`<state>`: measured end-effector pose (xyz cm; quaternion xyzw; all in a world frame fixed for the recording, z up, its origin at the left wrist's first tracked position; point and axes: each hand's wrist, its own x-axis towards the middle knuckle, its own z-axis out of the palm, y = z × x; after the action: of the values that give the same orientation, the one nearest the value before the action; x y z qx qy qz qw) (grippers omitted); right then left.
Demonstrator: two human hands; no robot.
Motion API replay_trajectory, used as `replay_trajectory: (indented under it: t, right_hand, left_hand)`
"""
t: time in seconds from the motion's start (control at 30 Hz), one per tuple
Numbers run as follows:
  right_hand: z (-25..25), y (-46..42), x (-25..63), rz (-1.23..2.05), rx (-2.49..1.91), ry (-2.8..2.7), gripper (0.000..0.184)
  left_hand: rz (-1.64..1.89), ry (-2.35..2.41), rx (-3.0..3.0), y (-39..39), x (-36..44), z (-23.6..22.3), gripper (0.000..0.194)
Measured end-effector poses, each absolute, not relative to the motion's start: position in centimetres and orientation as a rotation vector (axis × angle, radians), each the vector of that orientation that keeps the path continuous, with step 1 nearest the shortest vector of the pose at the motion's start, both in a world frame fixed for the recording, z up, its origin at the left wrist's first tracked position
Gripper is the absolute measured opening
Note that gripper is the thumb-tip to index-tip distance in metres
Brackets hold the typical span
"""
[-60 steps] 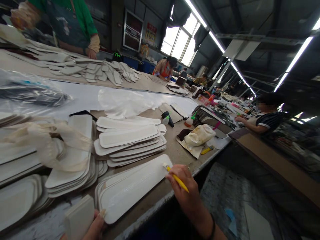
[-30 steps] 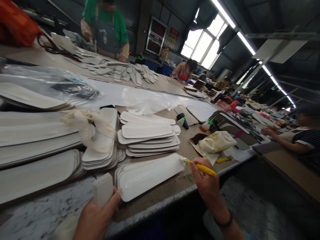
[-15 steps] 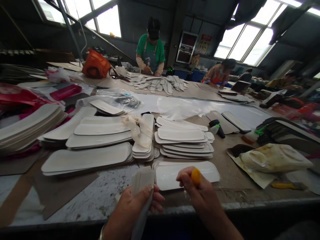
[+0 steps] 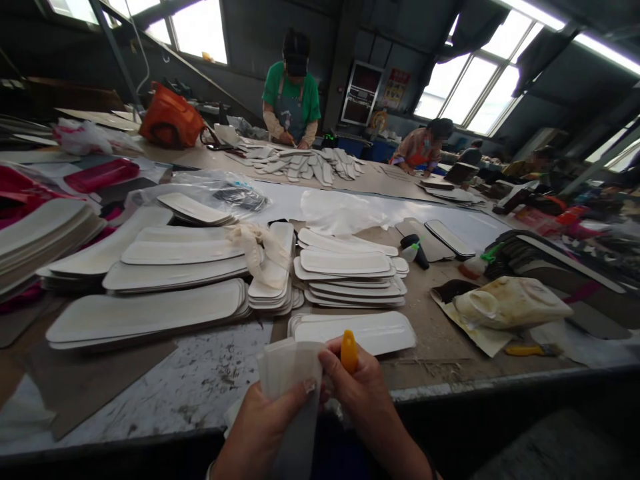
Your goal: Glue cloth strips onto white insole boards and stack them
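The right hand [image 4: 363, 383] has moved over to the pale strips [image 4: 287, 373], thumb at their two-o'clock corner, fingers closed round the yellow brush [image 4: 349, 353] (bristles hidden). At six o'clock in view, the left hand [image 4: 265, 420] firmly clasps the strips.

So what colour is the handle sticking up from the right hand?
The handle in the right hand is yellow-orange; the head view shows it best.
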<state>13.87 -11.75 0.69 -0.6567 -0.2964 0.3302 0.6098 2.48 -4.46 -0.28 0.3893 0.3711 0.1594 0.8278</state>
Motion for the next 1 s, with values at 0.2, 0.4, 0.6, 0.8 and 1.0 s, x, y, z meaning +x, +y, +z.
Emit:
replay_trajectory:
  t: [0.2, 0.4, 0.6, 0.8, 1.0]
  right_hand:
    - [-0.5, -12.4, 13.6, 0.754, -1.625, -0.708, 0.037]
    - [-0.8, -12.4, 13.5, 0.469, -1.681, -0.827, 0.036]
    - [-1.3, -13.0, 13.6, 0.749, -1.619, -0.654, 0.043]
    - [0.9, -15.1, 18.9, 0.750, -1.863, -0.661, 0.041]
    - [3.5, -12.3, 22.4, 0.972, -2.014, -1.220, 0.021]
  left_hand:
    - [0.475, 0.867, 0.796, -4.9, 3.2, -0.3, 0.049]
    - [0.537, 0.908, 0.756, -5.5, 4.0, -0.4, 0.051]
    - [0.443, 0.912, 0.726, -6.6, 3.9, -1.7, 0.054]
    - [0.508, 1.093, 0.933, -4.3, 2.3, -3.0, 0.041]
    - [0.433, 1.101, 1.146, -1.0, 3.5, -2.4, 0.046]
